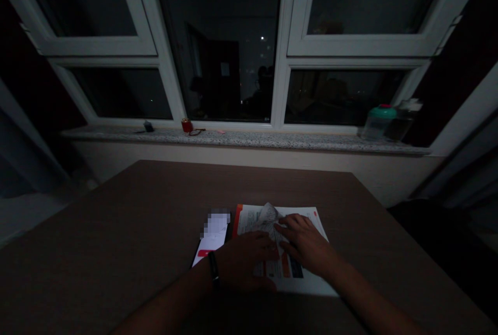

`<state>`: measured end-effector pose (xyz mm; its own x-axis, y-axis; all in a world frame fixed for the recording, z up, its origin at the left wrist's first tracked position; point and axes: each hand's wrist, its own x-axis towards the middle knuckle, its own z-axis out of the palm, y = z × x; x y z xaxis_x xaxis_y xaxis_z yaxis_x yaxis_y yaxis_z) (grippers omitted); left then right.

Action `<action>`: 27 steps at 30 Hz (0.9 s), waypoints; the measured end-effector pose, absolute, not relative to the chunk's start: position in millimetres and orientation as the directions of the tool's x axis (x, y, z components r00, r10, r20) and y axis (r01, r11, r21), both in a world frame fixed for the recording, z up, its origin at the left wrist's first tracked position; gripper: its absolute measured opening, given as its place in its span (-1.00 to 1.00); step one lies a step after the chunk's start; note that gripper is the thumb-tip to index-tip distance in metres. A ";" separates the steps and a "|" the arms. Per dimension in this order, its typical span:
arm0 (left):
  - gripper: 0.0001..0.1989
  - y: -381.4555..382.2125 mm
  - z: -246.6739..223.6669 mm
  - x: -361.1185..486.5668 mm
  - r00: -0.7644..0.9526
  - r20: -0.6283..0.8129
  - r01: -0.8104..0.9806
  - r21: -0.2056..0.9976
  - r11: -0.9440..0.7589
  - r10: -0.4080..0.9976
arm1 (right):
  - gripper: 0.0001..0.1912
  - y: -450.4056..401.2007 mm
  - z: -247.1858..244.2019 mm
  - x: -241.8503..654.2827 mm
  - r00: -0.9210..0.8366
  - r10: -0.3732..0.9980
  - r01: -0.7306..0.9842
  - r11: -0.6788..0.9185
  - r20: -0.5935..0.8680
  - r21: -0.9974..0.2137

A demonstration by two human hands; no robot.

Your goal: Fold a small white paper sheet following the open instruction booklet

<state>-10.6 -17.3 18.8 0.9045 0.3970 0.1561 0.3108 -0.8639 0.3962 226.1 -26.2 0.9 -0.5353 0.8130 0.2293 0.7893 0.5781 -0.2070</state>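
A white booklet with an orange-red left edge [311,278] lies on the brown table, printed with text and colour blocks. On its upper middle is a crumpled or folded piece of printed paper [268,213]. My left hand [247,260], with a black band on the wrist, rests over the booklet's left part, fingers pointing right toward the paper; what is under its palm is hidden. My right hand [305,241] lies on the right part, fingers spread, their tips at the paper's right side. A lit phone [213,236] lies left of the booklet, beside my left wrist.
The brown table [155,210] reaches to a wall below a stone windowsill [249,139]. On the sill are a small red jar [187,126], glasses [196,131], a small dark item [148,126] and a teal-lidded container [379,121]. The room is dim.
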 end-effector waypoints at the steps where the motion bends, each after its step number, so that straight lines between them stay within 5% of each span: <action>1: -0.46 -17.5 18.3 -10.7 0.900 0.154 0.321 0.402 -0.858 0.409 | -0.53 -26.5 1.3 225.9 -0.534 0.815 0.789 0.576 0.227 -0.211; 27: -0.44 -19.3 18.5 -6.5 0.900 0.139 0.342 0.363 -0.867 0.413 | -0.56 -28.6 -4.1 221.1 -0.507 0.831 0.819 0.547 0.230 -0.172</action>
<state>-6.5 -19.3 18.5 0.9002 0.4129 0.1386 0.3418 -0.8669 0.3628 221.1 -28.6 -4.1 -0.5070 0.8306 0.2303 0.8190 0.5475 -0.1717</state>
